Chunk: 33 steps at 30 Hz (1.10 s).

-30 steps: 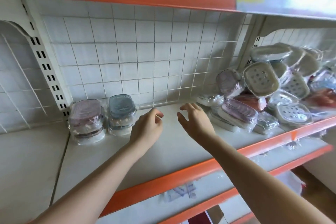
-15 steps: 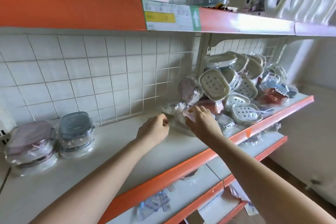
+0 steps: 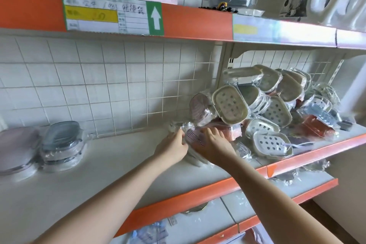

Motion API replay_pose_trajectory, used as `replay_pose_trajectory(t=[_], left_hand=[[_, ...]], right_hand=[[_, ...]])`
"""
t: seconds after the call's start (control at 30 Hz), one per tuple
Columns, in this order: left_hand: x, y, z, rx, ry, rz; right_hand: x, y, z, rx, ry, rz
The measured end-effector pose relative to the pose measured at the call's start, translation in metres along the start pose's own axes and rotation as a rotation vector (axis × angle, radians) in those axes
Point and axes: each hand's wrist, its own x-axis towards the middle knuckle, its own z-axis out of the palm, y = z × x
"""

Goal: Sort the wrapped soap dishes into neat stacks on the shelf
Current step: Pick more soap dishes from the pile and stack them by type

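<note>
Both hands meet on one pink wrapped soap dish [image 3: 193, 137] at the left foot of the jumbled heap of wrapped soap dishes [image 3: 277, 109], which serves here as the landmark. The left hand [image 3: 172, 147] pinches the crinkled clear wrap at the dish's left end, fingers curled around it, while the right hand [image 3: 214, 147] lies over the dish's right side with fingers bent down onto it, gripping it. The dish rests on the white shelf [image 3: 118, 164], just in front of the heap's nearest pieces and touching them. A cream perforated soap dish [image 3: 229, 104] leans upright on the heap's left face, above the hands. Well to the left of the heap, against the white grid back panel [image 3: 99, 85], stand two neat stacks: a grey-blue stack [image 3: 61, 144] and, touching its left side, a pink stack [image 3: 15, 150]. Above the heap runs an orange shelf edge carrying a price label [image 3: 111, 15]
</note>
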Motion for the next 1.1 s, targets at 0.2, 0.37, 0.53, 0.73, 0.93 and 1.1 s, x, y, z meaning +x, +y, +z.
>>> replay_pose_trajectory(t=[0.2,0.37,0.53,0.73,0.93,1.1], left_hand=[[-0.001,-0.005,0.018,-0.029,0.05,-0.078],[-0.013,-0.016,0.022,-0.018,0.116,-0.143],[-0.024,-0.033,0.015,-0.076,0.209,-0.181],[-0.038,-0.062,-0.003,-0.109,0.293,-0.272],[-0.05,-0.088,-0.018,-0.032,0.299,-0.331],[-0.052,-0.105,-0.028,-0.002,0.236,-0.334]], right_hand=[[0.007,0.009,0.005,-0.014,-0.007,-0.016],[0.007,0.01,0.007,-0.028,0.011,-0.056],[-0.01,-0.011,0.011,-0.015,0.142,-0.134],[-0.027,-0.042,0.019,0.039,0.147,-0.229],[-0.032,-0.07,0.052,0.026,0.13,-0.214],[-0.032,-0.095,0.07,0.02,0.068,-0.153]])
